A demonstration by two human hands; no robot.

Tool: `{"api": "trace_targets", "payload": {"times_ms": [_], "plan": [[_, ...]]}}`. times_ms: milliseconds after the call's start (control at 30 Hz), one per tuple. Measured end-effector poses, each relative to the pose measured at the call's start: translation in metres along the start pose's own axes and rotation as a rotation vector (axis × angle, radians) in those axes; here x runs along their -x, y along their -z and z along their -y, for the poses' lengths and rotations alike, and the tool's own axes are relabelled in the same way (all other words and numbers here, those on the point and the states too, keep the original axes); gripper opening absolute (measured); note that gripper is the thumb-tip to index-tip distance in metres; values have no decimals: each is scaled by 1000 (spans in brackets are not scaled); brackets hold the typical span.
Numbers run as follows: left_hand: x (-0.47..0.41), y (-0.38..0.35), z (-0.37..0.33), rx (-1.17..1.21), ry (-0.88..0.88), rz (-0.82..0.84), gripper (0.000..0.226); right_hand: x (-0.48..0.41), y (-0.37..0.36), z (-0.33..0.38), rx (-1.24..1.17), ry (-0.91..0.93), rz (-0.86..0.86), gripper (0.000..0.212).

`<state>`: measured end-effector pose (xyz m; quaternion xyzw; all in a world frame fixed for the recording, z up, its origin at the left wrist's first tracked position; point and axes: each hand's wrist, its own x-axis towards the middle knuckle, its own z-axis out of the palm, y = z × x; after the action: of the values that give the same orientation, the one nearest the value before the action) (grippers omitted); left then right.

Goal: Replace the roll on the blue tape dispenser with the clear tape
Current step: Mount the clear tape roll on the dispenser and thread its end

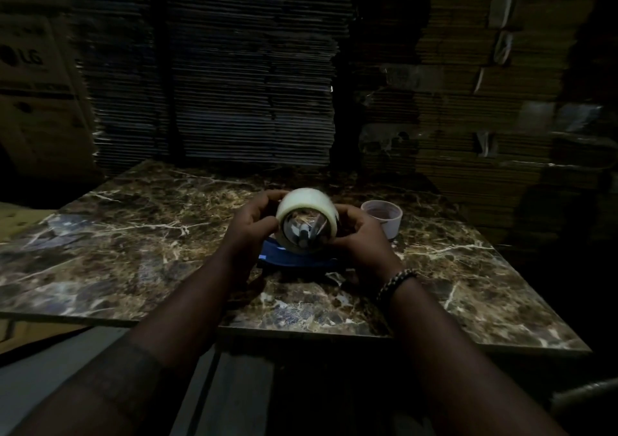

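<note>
- While I am looking down through the head view, I am judging the swap to be about halfway: a nearly spent roll (383, 218) is sitting by itself on the marble table (140, 235), just to the right of my hands, so the old roll appears to be off already.
- I am holding the clear tape (306, 219) up over the blue tape dispenser (294, 260), which is lying on the table beneath it; seating the roll on the hub and threading the tape seem still to be done.
- I am curling my left hand (249, 231) round the roll's left side, fingers half closed and gripping it.
- I am cupping the roll's right side with my right hand (359, 238), likewise gripping; whether it is also touching the dispenser, I cannot tell.
</note>
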<state>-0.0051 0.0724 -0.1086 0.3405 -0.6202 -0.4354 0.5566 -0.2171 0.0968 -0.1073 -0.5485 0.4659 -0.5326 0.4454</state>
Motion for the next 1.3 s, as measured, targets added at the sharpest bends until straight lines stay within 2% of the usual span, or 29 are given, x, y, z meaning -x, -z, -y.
{"api": "trace_targets", "payload": {"times_ms": [167, 433, 667, 800, 1033, 1300], "plan": [[3, -2, -1, -25, -30, 38, 46, 6, -1, 7, -49, 26, -18, 61], [2, -1, -1, -93, -56, -9, 43, 3, -9, 10, 4, 123, -80, 79], [1, 4, 1, -186, -65, -44, 51, -1, -10, 6, -44, 147, -23, 90], [-1, 6, 3, -230, -61, -53, 53, -1, -10, 6, -18, 145, 3, 90], [-3, 7, 7, -271, 8, -77, 61, 0, -17, 7, 88, 209, -64, 89], [-2, 11, 7, -336, 67, -70, 54, -6, -22, 16, 193, 235, -88, 93]]}}
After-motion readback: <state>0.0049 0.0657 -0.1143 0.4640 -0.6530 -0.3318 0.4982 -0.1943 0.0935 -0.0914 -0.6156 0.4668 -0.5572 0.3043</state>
